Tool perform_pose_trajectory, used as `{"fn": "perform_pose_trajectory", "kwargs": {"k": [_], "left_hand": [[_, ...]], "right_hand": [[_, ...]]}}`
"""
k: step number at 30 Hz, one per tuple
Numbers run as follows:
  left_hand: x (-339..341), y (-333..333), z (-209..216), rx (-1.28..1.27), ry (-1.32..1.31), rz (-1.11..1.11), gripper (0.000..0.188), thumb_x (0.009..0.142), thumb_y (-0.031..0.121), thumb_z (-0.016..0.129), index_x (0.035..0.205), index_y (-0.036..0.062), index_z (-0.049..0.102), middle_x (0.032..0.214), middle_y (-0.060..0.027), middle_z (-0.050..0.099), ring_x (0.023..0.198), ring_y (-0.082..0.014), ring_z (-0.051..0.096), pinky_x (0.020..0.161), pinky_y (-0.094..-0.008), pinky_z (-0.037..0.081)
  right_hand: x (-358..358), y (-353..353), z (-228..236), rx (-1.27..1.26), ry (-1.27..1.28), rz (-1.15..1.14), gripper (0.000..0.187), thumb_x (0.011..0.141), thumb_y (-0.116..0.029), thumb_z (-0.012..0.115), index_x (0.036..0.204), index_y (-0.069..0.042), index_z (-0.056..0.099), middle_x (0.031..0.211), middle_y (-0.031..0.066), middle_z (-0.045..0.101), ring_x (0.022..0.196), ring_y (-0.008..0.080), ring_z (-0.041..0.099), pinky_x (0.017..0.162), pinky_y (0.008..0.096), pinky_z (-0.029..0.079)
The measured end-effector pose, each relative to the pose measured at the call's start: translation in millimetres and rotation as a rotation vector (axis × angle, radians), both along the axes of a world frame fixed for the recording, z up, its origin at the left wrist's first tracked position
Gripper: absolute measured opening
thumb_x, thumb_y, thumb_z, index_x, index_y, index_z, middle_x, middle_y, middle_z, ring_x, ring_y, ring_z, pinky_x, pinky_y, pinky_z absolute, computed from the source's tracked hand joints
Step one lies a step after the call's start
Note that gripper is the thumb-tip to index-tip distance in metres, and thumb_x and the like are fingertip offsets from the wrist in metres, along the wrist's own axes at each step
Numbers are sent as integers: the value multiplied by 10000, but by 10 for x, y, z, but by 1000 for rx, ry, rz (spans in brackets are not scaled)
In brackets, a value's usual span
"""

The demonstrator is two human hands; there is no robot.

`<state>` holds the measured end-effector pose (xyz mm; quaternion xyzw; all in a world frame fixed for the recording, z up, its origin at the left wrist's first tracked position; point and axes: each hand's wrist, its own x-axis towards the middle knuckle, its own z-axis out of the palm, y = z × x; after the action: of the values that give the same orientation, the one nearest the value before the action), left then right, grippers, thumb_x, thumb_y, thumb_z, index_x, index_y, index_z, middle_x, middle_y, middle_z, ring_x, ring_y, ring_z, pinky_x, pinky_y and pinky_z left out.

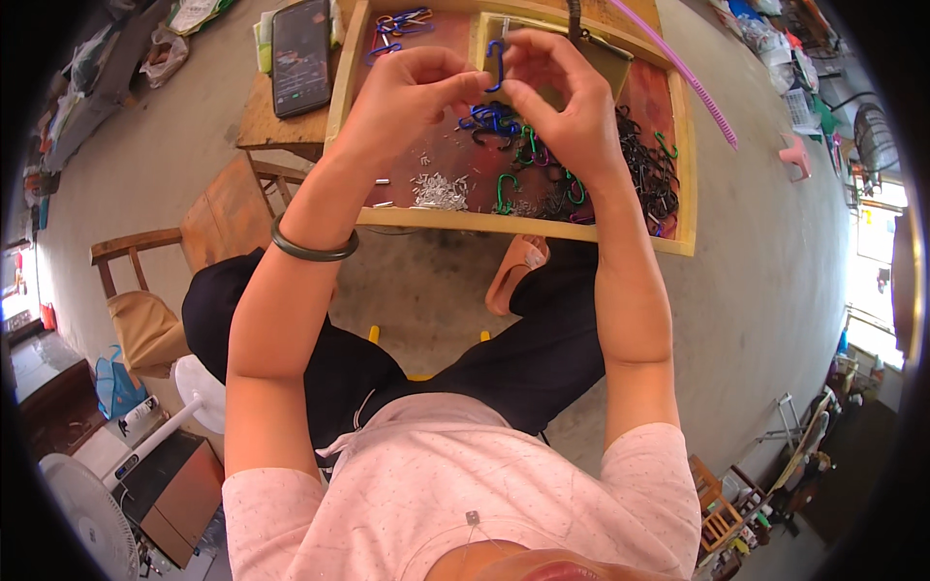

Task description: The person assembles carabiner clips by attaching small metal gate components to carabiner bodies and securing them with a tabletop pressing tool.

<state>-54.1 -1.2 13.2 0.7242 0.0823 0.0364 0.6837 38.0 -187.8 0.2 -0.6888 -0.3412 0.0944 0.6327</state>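
Note:
A blue hook-shaped carabiner body [496,66] is held upright above the wooden tray, between my two hands. My left hand [421,92], with a dark bangle on its wrist, pinches it near its lower end between thumb and fingers. Close to its other side is my right hand [572,97], fingers curled and thumb apart from them; whether a fingertip touches the hook I cannot make out. Below the hands lie more blue carabiner bodies [492,118], green ones [506,194] and a heap of black ones [651,179]. Small silver pins [441,192] form a pile at the tray's near side.
The tray's wooden rim [542,229] runs in front of me. Several carabiners [402,21] lie in its far left corner. A phone [301,58] rests left of the tray. A purple coil [693,82] hangs at the right. A wooden chair [228,208] stands at left.

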Motion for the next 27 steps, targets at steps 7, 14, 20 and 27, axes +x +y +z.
{"fn": "perform_pose_trajectory", "kwargs": {"k": [7, 14, 20, 27], "left_hand": [[141, 25, -82, -51, -11, -11, 259, 889, 273, 838, 949, 30, 769, 749, 32, 653, 681, -41, 540, 616, -223, 432], [259, 12, 2, -8, 3, 5, 261, 934, 316, 784, 873, 64, 748, 732, 66, 621, 679, -16, 506, 626, -202, 382], [503, 58, -71, -124, -127, 148, 312, 936, 387, 765, 963, 77, 740, 788, 59, 631, 731, -44, 562, 663, -225, 416], [758, 68, -443, 25, -143, 134, 299, 917, 399, 799, 902, 109, 724, 786, 73, 631, 733, -8, 566, 647, -198, 407]], "right_hand": [[-7, 48, 66, -194, -601, -175, 432, 774, -11, 770, 1196, -40, 685, 1099, 91, 675, 1008, 215, 664, 942, 346, 520], [74, -31, 223, -325, -797, -233, 462, 778, -143, 821, 1208, -48, 683, 1323, 162, 578, 1221, 353, 566, 985, 458, 480], [197, 18, 242, -369, -980, -384, 521, 736, -209, 865, 1213, -69, 709, 1439, 195, 510, 1330, 400, 484, 1069, 514, 429], [316, 71, 115, -391, -913, -424, 501, 762, -237, 857, 1221, -83, 728, 1514, 215, 454, 1396, 409, 442, 1104, 518, 416]]}}
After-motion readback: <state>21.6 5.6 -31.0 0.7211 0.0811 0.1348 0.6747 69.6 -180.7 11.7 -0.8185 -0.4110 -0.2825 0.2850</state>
